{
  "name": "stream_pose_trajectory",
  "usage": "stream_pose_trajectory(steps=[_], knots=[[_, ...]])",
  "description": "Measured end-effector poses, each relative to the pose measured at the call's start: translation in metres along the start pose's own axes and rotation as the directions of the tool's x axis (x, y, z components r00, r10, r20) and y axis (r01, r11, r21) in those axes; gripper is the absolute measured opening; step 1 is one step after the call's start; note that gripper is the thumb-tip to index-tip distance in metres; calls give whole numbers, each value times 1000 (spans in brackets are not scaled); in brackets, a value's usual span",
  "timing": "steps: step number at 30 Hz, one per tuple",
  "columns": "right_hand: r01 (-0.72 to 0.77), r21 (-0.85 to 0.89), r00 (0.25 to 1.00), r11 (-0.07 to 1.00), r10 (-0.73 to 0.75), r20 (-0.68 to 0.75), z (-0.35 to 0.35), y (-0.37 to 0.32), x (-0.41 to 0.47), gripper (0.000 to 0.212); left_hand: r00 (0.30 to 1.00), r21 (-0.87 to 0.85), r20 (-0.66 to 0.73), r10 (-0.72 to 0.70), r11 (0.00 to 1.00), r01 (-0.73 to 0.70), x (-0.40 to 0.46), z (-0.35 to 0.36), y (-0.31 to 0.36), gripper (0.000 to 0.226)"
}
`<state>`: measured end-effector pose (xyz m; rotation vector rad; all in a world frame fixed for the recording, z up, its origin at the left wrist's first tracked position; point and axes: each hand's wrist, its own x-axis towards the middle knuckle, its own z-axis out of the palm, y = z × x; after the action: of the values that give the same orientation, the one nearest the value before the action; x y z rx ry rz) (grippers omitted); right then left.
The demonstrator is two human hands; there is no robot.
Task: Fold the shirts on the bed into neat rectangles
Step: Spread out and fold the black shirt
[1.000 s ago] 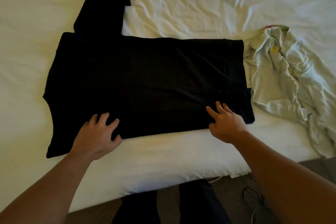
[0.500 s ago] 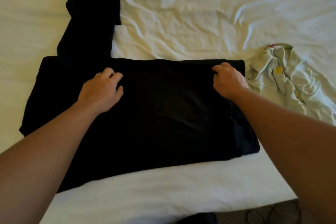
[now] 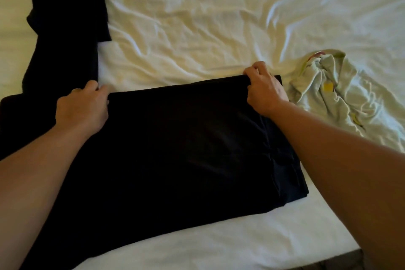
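Two hands grip the far edge of the black shirt (image 3: 186, 149), which lies flat across the near side of the bed (image 3: 197, 28). Left hand (image 3: 82, 108) pinches by the sleeve junction, right hand (image 3: 263, 89) curls over the far right corner, prob. spaced wide to keep the edge straight for a fold toward the person. Crumpled pale shirt (image 3: 333, 92) waits just beside, on the right. Vs 1 s ago: both hands were at the near hem w/ fingers spread; they've since reached across and closed on the cloth.

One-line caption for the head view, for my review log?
Both hands, left hand and right hand, grip the far edge of a black shirt on a bed, a crumpled pale shirt alongside.
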<state>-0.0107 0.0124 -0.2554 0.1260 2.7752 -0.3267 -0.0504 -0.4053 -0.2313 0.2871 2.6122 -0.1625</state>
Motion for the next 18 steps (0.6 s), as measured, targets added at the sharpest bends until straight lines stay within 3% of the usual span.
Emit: stream_pose_trajectory(steps=[4, 12, 18], knots=[[-3, -95, 1000, 995, 3, -4, -6, -1, -1, 36, 999, -4, -53, -3, 1000, 3, -9, -3, 4, 27], [47, -233, 979, 971, -91, -181, -17, -3, -55, 17, 931, 46, -362, 48, 998, -34, -66, 5, 12, 19], [61, -214, 982, 975, -96, -162, -9, 7, -134, 32, 898, 86, -416, 142, 989, -116, -135, 33, 16, 13]])
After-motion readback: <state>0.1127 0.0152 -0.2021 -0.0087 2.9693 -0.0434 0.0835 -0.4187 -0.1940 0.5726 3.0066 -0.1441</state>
